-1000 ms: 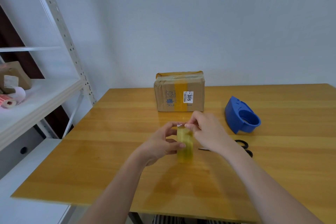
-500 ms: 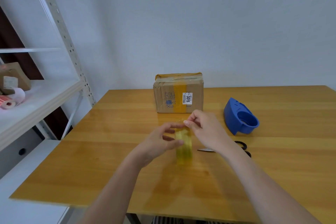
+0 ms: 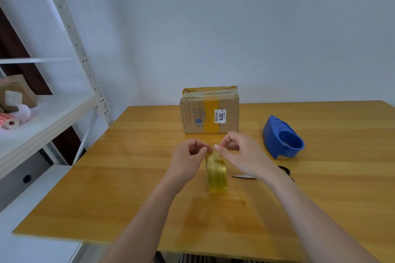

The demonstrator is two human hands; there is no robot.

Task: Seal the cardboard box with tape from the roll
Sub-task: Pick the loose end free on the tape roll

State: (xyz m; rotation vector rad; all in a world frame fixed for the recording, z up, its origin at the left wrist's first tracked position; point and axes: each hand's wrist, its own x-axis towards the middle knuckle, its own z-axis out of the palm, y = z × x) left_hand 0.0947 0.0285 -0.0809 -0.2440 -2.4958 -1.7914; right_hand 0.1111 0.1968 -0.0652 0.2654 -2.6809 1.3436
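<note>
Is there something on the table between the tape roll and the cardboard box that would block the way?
Nothing visible does. The tape roll stands on edge under both hands, and only bare table lies between it and the cardboard box. The blue dispenser and scissors are off to the right.

A white label (image 3: 220,116) on the cardboard box (image 3: 210,111) reads 3015.

Brown cardboard box (image 3: 210,111) already taped, stood at counter's far edge, translucent yellow tape roll (image 3: 216,172) upright on its rim, nearer, apart.
</note>
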